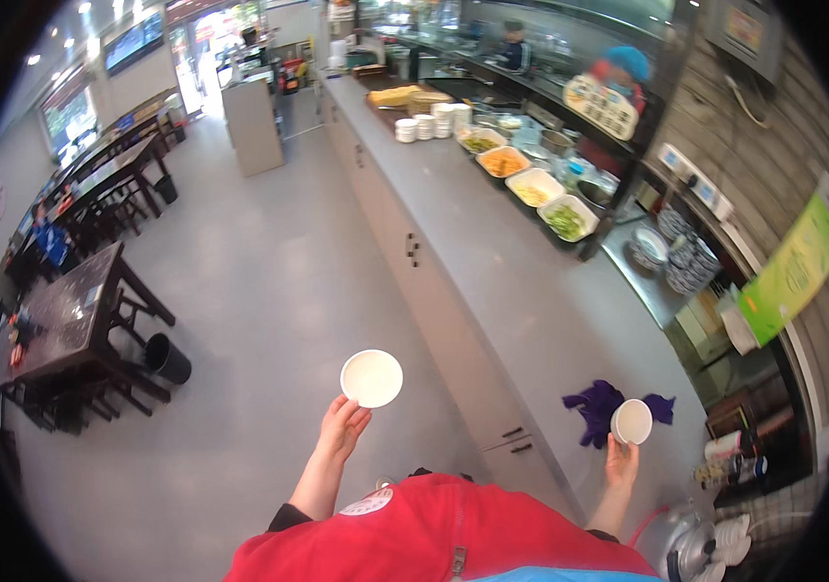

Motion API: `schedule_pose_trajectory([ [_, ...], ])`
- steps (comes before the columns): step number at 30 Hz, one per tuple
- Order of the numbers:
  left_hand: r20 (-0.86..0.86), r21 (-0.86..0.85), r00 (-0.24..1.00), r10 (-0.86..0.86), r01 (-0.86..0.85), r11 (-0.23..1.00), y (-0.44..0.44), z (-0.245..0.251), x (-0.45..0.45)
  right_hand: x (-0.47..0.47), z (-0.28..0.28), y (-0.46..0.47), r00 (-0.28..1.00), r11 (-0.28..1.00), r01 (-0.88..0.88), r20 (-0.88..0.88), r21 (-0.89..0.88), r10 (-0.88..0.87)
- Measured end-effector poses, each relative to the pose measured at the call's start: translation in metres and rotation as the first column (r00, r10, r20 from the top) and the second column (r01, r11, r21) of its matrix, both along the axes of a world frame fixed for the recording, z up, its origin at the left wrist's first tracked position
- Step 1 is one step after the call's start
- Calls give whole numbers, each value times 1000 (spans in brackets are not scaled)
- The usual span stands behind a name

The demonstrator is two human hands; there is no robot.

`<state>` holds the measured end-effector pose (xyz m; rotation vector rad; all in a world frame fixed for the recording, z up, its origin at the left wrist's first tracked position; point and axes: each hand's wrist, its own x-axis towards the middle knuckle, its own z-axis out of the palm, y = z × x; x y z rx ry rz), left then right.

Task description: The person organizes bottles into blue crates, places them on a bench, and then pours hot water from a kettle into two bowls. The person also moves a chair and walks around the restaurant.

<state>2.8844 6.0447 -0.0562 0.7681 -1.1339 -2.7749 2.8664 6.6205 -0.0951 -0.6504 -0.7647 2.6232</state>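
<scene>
My left hand grips the rim of a round white bowl and holds it up over the floor, left of the counter. The bowl faces me, and its pale inside looks plain. In my right hand is a smaller-looking white bowl, held by its lower edge above the grey counter. Behind that bowl a crumpled purple cloth lies on the counter, partly hidden by it.
Trays of cut vegetables and stacked white dishes line the counter farther off. A metal kettle stands at lower right. Dark tables and a black bin are at left. A person in a blue cap is behind glass.
</scene>
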Motion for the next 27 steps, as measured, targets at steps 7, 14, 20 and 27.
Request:
schedule_pose_trajectory([
  [7,-7,-4,998,70,-70,998,-105,2,-18,-83,16,-104,957,952,-273,-62,135,283],
  [14,25,39,958,286,-287,957,-178,-3,-30,-199,28,-263,801,795,-572,-67,202,594],
  [20,21,36,913,407,-408,912,-240,-9,-52,-312,22,-412,597,594,-791,-32,146,802],
  [27,2,13,822,570,-570,822,-313,10,-99,-432,28,-590,333,335,-940,-36,63,942],
])
